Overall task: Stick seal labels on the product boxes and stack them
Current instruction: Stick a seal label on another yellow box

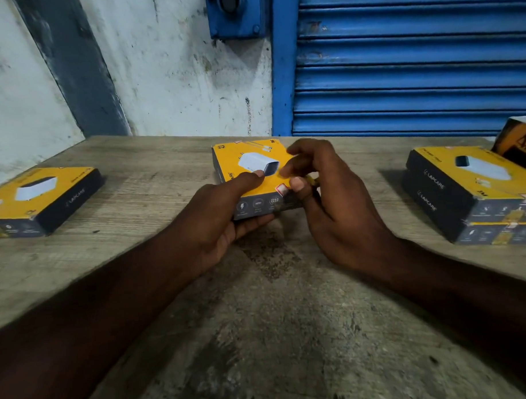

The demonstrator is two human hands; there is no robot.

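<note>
We are pressing the seal label [280,189] onto the box [248,167], left grip [223,218] clasping it, right grip [330,191] pinching that corner; next, probably, lifting it onto the right-edge stack [452,192].

A yellow-and-navy product box [248,167] lies flat, held by the left hand [220,218]. The right hand [330,194] pinches its near corner beside a red-and-white seal label [280,189]. A second box [44,198] lies well left of the left hand, and a two-box stack [464,192] sits right of the right hand.
</note>
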